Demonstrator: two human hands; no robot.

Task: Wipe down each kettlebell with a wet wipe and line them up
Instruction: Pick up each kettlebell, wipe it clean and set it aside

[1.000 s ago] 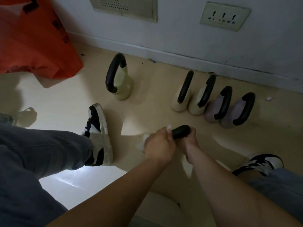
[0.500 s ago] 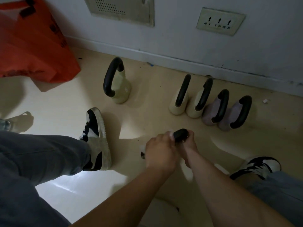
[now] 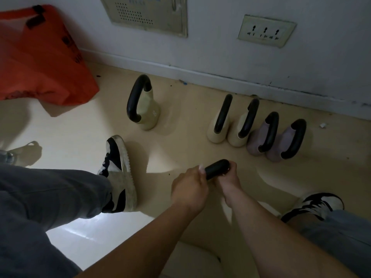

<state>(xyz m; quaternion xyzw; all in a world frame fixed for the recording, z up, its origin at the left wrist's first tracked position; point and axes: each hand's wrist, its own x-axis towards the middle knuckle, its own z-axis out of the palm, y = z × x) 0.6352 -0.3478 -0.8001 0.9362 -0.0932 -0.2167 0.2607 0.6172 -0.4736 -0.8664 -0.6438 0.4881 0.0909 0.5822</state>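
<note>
**Desk:** Where is the kettlebell you're working on?

**Me:** On my feed the near kettlebell [image 3: 217, 169] is low and just right of centre. I only see its black handle. The body is hidden under the hands.

**Desk:** And the grip?

**Me:** Both hands are clenched on that handle. The left hand [image 3: 188, 189] wraps the lower left end with its thumb against the bar. The right hand [image 3: 228, 182] curls its fingers over the upper right end. The two hands touch below the bar.

**Desk:** The others?

**Me:** Four stand upright side by side right of centre, near the skirting board: first cream kettlebell [image 3: 214, 135], second cream kettlebell [image 3: 235, 139], first mauve kettlebell [image 3: 255, 141] and second mauve kettlebell [image 3: 279, 147]. Each touches its neighbour. The larger green kettlebell [image 3: 149, 111] stands alone above centre, well apart from that row.

**Desk:** Anything else around?

**Me:** There's an orange bag [image 3: 40, 63] at upper left and a wall socket [image 3: 266, 31] at upper right. One shoe [image 3: 118, 173] is left of the hands, and another shoe [image 3: 319, 203] is at lower right.
</note>
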